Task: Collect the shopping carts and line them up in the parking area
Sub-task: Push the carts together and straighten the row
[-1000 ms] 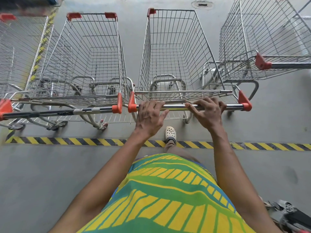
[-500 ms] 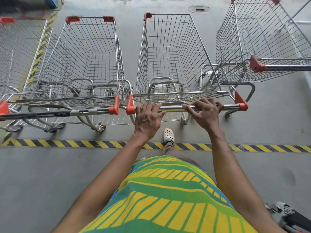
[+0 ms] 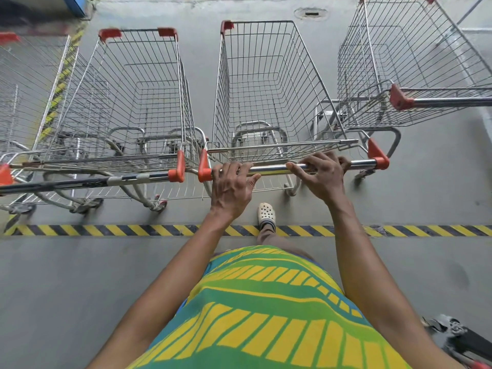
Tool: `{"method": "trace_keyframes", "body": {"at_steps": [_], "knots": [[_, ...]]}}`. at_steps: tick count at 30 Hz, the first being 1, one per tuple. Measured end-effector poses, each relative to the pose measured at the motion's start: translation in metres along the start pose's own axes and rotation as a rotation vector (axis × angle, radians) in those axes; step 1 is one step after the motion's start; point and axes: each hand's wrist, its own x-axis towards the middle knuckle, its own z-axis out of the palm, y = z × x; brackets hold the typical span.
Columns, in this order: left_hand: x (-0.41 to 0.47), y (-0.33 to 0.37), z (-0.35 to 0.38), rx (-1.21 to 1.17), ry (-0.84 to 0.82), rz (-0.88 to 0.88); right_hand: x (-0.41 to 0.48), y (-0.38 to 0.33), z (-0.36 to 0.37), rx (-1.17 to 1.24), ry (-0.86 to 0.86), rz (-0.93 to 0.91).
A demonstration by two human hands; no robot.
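A wire shopping cart with orange corner caps stands straight ahead of me, past the striped floor line. My left hand grips the left part of its chrome handle bar, and my right hand grips the bar further right. A second cart is parked close on its left, handle ends almost touching. Another cart shows at the far left edge. A further cart stands to the right, turned at an angle.
A yellow-and-black hazard stripe runs across the grey concrete floor behind the carts; another stripe runs along the left. My foot in a white clog is just past the stripe. A floor drain lies ahead. A dark wheeled object sits bottom right.
The cart I hold has rolled slightly forward and now sits level beside the cart on its left. Both hands stay on the handle bar.
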Motion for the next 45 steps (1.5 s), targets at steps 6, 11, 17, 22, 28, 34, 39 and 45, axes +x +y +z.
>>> {"method": "trace_keyframes", "body": {"at_steps": [6,11,17,22,28,34,39,45], "knots": [[0.003,0.000,0.001,0.010,0.014,0.001,0.003,-0.002,-0.001,0.003,-0.009,-0.003],[0.002,0.002,0.000,0.018,0.014,0.000,0.003,-0.003,-0.003,-0.044,-0.045,0.021],[0.001,0.004,0.000,0.028,0.029,0.000,0.002,-0.007,-0.006,-0.088,-0.026,0.025],[0.000,0.005,-0.001,0.020,0.032,-0.002,0.000,-0.007,-0.005,-0.121,-0.008,0.008],[-0.001,0.006,-0.003,0.014,0.022,-0.001,0.000,-0.004,-0.005,-0.154,0.009,-0.007],[-0.002,0.004,-0.005,-0.095,0.048,-0.007,-0.001,-0.009,-0.007,-0.117,0.004,-0.012],[-0.008,0.000,-0.010,-0.108,0.081,-0.001,-0.003,-0.009,-0.005,-0.087,0.020,-0.035],[-0.009,-0.004,-0.005,-0.104,0.092,0.025,-0.004,-0.010,-0.002,-0.059,0.025,-0.069]]}}
